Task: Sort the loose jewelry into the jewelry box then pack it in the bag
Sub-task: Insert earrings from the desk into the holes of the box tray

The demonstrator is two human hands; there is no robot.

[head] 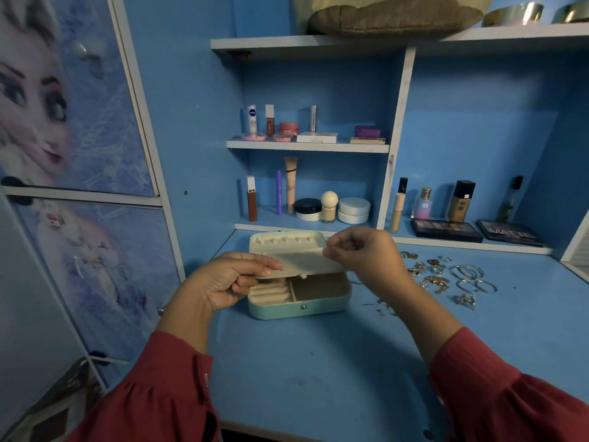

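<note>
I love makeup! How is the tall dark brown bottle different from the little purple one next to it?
The dark brown bottle is taller and blocky, with a black square cap; the purple bottle is shorter, with a gold cap. The brown one looks solid and dark, while the purple one is pale and see-through, with letters on its front. Both stand upright on the same shelf, behind the flat eyeshadow palette.

Both arms reach fwd from the bottom corners, red sleeves to the wrists. Left hand [228, 280] sits palm-up-ish, fingers curled, thumb laid flat on top in a pinch grip. Right hand [360, 255] is raised slightly higher, fingers bunched, tips pinching w/ knuckles up.
</note>
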